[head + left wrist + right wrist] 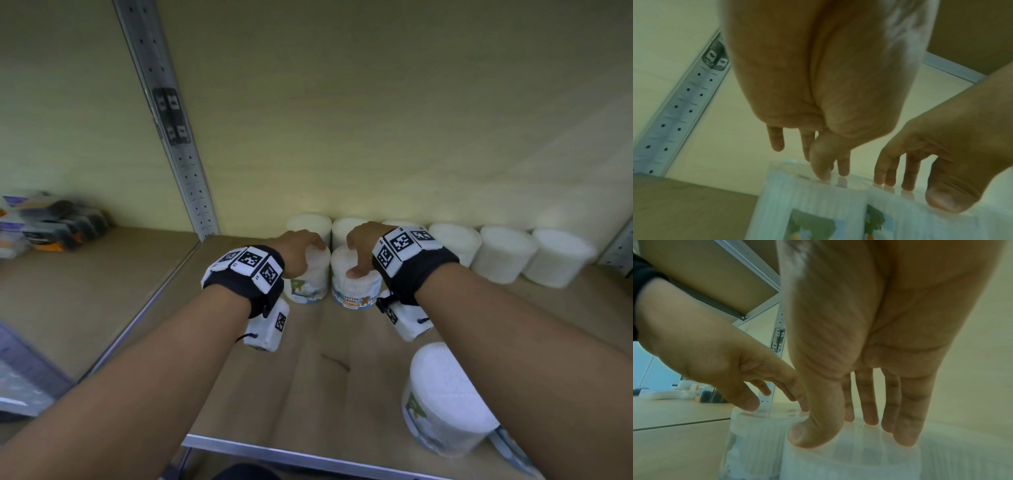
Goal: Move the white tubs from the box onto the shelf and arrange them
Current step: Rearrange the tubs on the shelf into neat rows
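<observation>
Two white tubs with picture labels stand side by side on the wooden shelf (239, 370), just in front of a back row of several white tubs (507, 253). My left hand (301, 251) hangs over the left tub (310, 281), straight fingers and thumb touching its lid (807, 186). My right hand (359, 253) sits on the right tub (356, 291), its thumb at the lid's near rim and its fingertips (904, 439) on the lid top (859, 456). Neither hand wraps round a tub. The box is out of view.
Another white tub (445, 401) stands near the shelf's front right, under my right forearm. A perforated metal upright (178, 137) divides this bay from the left one, where dark packets (51, 222) lie. The shelf's metal front edge (274, 452) runs below my arms.
</observation>
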Tool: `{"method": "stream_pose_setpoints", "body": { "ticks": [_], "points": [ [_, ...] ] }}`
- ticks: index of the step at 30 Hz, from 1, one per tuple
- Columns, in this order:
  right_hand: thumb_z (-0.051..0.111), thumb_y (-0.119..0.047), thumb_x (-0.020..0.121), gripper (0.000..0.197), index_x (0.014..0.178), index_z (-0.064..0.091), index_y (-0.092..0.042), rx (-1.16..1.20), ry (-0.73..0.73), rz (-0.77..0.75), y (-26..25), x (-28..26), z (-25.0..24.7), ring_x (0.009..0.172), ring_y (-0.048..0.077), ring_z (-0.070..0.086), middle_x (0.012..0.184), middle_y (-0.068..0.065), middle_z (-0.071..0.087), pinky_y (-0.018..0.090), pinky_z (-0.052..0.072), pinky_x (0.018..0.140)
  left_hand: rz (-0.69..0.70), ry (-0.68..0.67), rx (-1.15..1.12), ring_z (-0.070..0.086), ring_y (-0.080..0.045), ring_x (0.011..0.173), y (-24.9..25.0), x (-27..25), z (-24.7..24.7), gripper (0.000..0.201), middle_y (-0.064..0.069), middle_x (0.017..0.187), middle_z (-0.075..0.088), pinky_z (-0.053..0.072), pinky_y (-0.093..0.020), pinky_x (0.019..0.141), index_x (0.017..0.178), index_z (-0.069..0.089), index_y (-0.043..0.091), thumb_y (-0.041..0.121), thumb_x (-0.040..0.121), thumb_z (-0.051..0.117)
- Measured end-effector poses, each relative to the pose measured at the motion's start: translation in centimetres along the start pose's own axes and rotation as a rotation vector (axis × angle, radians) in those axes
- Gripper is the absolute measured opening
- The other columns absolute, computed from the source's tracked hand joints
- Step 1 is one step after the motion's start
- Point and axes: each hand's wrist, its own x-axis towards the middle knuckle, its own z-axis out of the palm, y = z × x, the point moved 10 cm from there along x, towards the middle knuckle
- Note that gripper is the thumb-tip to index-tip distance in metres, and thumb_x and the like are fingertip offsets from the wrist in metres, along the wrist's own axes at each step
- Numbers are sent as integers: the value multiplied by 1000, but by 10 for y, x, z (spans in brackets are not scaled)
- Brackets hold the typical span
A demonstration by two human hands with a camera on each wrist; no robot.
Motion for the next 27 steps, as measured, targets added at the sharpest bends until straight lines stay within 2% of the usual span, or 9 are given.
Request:
{"method": "stream_pose_setpoints", "body": {
  "ticks": [2,4,6,11,14,18,23,25,27],
  "points": [
    [52,-56,88,78,125,53,13,-4,12,-8,0,1,-2,113,40,59,123,24,61,37,49,88,3,45,-6,32,-27,136,3,-1,-2,56,-5,150,30,37,-41,107,142,36,22,1,91,46],
    [47,-51,93,76,124,51,18,24,-4,-13,1,3,2,115,44,57,124,30,59,40,49,85,-36,157,-5,32,-29,133,2,-1,-8,45,-6,144,34,36,-44,106,137,40,20,18,93,51],
    [44,-55,93,77,125,54,14,-2,7,-1,4,1,3,116,41,58,125,27,60,41,50,92,-102,247,-6,34,-30,129,-2,-3,-13,45,-9,137,38,37,-45,104,132,44,17,33,92,55],
    [46,-61,88,82,124,55,12,-78,-21,-43,-1,1,5,115,42,58,124,27,61,50,48,96,-153,238,44,38,-31,126,-6,2,-7,52,-13,134,40,38,-44,104,131,47,12,43,90,56],
    [44,-74,79,85,116,64,-1,-125,92,-34,-1,0,-5,102,32,66,113,14,68,46,54,88,-136,200,42,38,-30,128,-6,4,-5,51,-12,136,40,38,-44,105,132,46,14,42,90,56],
    [44,-68,85,78,119,62,0,-94,68,-7,0,0,-2,104,31,64,116,14,67,34,49,90,-83,156,10,38,-27,131,-5,3,-5,49,-8,142,38,36,-42,108,136,44,16,33,92,58],
    [58,-63,79,72,120,60,-4,-11,103,48,3,-5,-12,106,28,62,120,8,64,40,52,92,-7,74,-41,40,-24,133,0,0,-2,49,-4,148,36,36,-32,107,139,42,20,11,92,55],
    [57,-65,78,75,119,58,-3,-14,100,38,2,-6,-12,105,29,62,118,12,64,41,51,91,8,35,-46,38,-24,135,0,0,-1,56,-4,150,34,37,-33,108,139,42,24,1,90,52],
    [57,-64,80,76,122,57,0,-2,76,45,2,-7,-11,109,31,61,120,15,63,42,50,93,16,16,-48,30,-24,141,1,-1,-1,61,-3,154,28,34,-35,112,141,40,24,-4,88,48]
  ]
}}
